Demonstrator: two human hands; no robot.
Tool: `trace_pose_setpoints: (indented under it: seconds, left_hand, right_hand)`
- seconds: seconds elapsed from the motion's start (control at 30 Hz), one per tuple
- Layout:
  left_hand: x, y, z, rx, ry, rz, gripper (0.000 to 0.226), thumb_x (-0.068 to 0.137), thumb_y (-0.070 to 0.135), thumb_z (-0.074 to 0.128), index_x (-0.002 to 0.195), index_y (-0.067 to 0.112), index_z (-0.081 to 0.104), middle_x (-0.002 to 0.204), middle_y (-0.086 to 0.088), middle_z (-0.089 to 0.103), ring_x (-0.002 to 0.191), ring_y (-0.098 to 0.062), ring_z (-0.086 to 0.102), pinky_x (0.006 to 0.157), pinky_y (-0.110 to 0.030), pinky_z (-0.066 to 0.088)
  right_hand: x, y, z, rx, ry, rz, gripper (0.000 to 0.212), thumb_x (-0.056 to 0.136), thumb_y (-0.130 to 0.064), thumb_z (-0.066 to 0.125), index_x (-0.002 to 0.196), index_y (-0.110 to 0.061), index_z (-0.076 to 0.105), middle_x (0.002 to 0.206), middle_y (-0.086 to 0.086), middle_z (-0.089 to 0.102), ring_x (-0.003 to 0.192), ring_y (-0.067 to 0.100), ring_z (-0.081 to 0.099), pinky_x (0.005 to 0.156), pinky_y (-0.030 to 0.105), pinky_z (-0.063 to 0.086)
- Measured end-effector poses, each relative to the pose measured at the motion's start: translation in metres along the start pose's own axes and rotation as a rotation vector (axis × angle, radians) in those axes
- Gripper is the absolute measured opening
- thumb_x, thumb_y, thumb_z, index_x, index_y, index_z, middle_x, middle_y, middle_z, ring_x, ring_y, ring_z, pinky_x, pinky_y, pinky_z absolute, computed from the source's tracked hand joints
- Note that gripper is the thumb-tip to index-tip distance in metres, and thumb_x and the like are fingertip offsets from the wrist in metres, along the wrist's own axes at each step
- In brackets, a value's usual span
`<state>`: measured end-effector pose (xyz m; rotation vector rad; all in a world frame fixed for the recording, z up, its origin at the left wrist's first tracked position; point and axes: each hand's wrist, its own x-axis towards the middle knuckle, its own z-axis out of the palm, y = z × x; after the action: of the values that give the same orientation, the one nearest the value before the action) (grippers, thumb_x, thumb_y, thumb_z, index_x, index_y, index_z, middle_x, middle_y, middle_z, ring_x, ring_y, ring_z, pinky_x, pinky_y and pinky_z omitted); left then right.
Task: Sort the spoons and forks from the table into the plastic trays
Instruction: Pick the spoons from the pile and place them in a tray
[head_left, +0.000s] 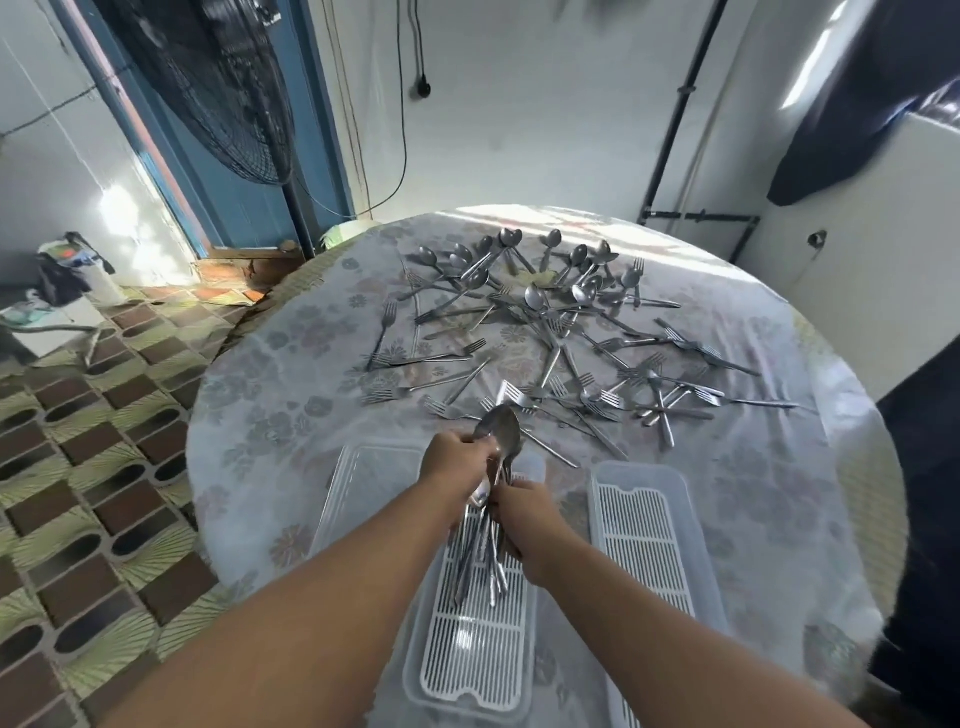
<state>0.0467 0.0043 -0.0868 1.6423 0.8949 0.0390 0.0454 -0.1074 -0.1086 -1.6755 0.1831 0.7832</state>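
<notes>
Spoon bundle held over middle tray.
Near: left hand (457, 457) gripping spoon bundle (496, 467) at the bowls, right hand (524, 514) curled round the handles, above middle tray (475, 649); right tray (649, 530) bare. Beyond: forks and spoons (561, 332) tangled on table (270, 426). Risk: loose grip, handles fan out, spoons slide outside the tray.

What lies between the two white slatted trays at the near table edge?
Head view: only bare flowered tablecloth between the middle tray and the right tray.
</notes>
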Motion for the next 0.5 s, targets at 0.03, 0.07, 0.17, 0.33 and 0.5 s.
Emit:
trace_pose_setpoints:
  seconds: [0.03,0.07,0.17,0.33,0.5]
  left_hand:
    - [-0.001,-0.003,-0.003,0.042,-0.006,0.024,0.007,0.092,0.02,0.071,0.088,0.015,0.073,0.086,-0.007,0.075,0.08,-0.022,0.068,0.075,-0.03,0.052]
    - [0.0,-0.005,-0.006,0.077,-0.002,0.033,0.008,0.092,0.022,0.072,0.088,0.015,0.073,0.085,-0.005,0.073,0.081,-0.022,0.068,0.072,-0.029,0.049]
    - [-0.004,-0.016,-0.016,0.168,-0.019,0.025,0.013,0.088,0.026,0.077,0.09,0.013,0.077,0.082,-0.005,0.074,0.08,-0.023,0.069,0.066,-0.027,0.046]
    - [-0.011,-0.038,-0.033,0.408,-0.045,0.066,0.014,0.087,0.028,0.076,0.088,0.014,0.076,0.077,-0.002,0.07,0.078,-0.023,0.067,0.063,-0.027,0.043]
    - [-0.01,-0.038,-0.039,0.571,-0.059,0.163,0.023,0.087,0.032,0.078,0.071,0.021,0.066,0.079,0.002,0.07,0.083,-0.022,0.068,0.067,-0.026,0.042]
  right_hand:
    - [-0.005,0.004,0.004,0.017,0.021,0.005,0.026,0.097,-0.006,0.054,0.072,-0.011,0.058,0.053,-0.001,0.048,0.034,0.006,0.037,0.038,0.019,0.026]
    - [-0.007,0.008,0.009,0.0,0.037,0.017,0.023,0.096,-0.005,0.054,0.074,-0.01,0.059,0.055,0.002,0.049,0.036,0.008,0.039,0.039,0.019,0.028]
    - [-0.016,0.024,0.026,-0.023,0.088,0.047,0.015,0.089,-0.006,0.054,0.076,-0.009,0.061,0.06,0.005,0.048,0.045,0.015,0.04,0.047,0.026,0.027]
    - [-0.025,0.044,0.029,-0.138,0.133,0.143,0.023,0.093,-0.007,0.055,0.073,-0.016,0.054,0.066,0.001,0.049,0.052,0.013,0.043,0.046,0.025,0.034]
    - [-0.024,0.032,0.032,-0.329,0.162,0.01,0.019,0.099,-0.014,0.054,0.08,-0.01,0.058,0.075,0.005,0.059,0.062,0.016,0.052,0.051,0.026,0.037]
